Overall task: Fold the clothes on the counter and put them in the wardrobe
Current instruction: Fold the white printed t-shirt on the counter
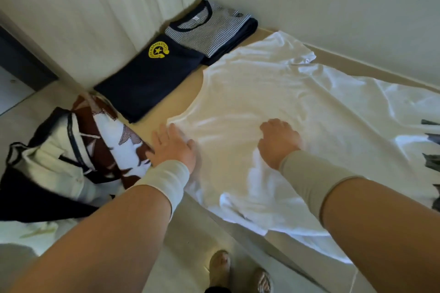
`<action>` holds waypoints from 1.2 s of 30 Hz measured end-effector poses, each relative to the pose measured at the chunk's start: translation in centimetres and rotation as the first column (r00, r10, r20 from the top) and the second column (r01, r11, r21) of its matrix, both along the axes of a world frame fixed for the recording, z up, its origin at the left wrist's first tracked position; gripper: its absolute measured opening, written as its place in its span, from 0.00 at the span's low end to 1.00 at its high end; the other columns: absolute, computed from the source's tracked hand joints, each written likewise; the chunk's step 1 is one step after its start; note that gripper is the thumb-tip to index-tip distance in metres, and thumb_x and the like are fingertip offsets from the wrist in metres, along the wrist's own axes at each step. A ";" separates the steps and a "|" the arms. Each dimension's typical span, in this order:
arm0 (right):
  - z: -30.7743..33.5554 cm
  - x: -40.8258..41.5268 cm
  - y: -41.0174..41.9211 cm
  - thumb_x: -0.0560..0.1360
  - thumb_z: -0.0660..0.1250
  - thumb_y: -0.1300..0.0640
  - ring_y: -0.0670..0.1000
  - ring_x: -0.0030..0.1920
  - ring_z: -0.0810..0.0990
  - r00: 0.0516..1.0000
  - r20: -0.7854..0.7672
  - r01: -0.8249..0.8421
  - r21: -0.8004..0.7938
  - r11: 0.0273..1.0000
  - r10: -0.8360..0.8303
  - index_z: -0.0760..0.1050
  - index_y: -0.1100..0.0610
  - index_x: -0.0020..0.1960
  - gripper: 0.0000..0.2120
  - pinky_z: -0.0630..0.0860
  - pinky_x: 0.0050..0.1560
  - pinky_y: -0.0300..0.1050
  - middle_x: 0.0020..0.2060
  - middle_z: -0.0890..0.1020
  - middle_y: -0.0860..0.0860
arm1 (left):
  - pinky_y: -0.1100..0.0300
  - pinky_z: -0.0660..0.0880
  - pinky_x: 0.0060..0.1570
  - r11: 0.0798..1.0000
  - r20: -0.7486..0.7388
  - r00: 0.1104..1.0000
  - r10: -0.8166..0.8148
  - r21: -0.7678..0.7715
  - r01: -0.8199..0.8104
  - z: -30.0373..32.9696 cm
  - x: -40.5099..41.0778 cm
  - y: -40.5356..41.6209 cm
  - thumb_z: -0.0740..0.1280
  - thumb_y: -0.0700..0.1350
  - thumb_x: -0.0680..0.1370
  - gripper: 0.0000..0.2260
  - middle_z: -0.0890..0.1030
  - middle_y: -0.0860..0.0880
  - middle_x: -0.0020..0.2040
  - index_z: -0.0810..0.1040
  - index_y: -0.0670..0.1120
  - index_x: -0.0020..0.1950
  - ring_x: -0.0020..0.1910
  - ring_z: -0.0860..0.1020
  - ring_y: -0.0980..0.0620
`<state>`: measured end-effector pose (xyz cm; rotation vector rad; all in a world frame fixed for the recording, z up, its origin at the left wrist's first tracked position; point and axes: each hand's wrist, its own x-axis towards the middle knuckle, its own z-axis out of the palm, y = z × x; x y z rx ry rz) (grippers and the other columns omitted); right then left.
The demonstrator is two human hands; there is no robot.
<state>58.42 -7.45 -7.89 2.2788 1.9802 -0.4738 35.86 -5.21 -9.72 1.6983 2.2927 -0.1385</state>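
A: Why are both palms down on the white t-shirt [273, 93]?

B: Smoothing it for folding, I'd judge. The left hand [173, 147] lies flat, fingers spread, at the shirt's left edge; the right hand [278, 143] presses mid-cloth, fingers slightly bent, gripping nothing. The shirt is spread across the counter [164, 107], its near part hanging over the front edge.

A: And the count?

B: 2 hands, 1 unfolded shirt. Left of it, 1 patterned heap [78, 150], unsorted. Farther back, 2 folded pieces kept clear in the corner: a navy shirt [150, 78] and a striped shirt [209, 31].
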 end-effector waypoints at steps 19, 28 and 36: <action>3.4 -7.6 -8.7 0.76 0.64 0.47 0.55 0.56 0.72 0.972 -0.059 -0.235 -0.266 0.935 0.227 0.77 0.56 0.50 0.13 0.72 0.51 0.45 0.52 0.73 0.52 | 0.55 0.77 0.45 0.926 0.855 0.381 0.351 -0.257 -0.276 6.3 -3.4 -1.1 0.64 0.39 0.78 0.04 0.76 0.43 0.41 0.75 0.39 0.48 0.44 0.76 0.44; 3.0 -4.2 -8.7 0.77 0.61 0.53 0.58 0.49 0.77 0.670 -0.422 0.705 0.104 0.701 -0.611 0.75 0.58 0.51 0.09 0.71 0.45 0.45 0.45 0.78 0.54 | 0.57 0.72 0.44 0.992 0.578 0.807 -0.122 0.049 0.115 4.0 -2.7 -3.1 0.65 0.49 0.77 0.07 0.78 0.49 0.42 0.75 0.46 0.46 0.42 0.75 0.47; 1.3 -4.2 -11.6 0.76 0.61 0.59 0.55 0.45 0.74 0.813 -0.300 0.505 -0.065 0.861 -0.499 0.75 0.54 0.44 0.05 0.70 0.44 0.42 0.47 0.80 0.53 | 0.59 0.70 0.53 0.703 0.523 0.618 -0.587 -0.051 0.710 2.4 1.2 -6.6 0.74 0.59 0.68 0.28 0.71 0.54 0.60 0.71 0.57 0.65 0.57 0.73 0.52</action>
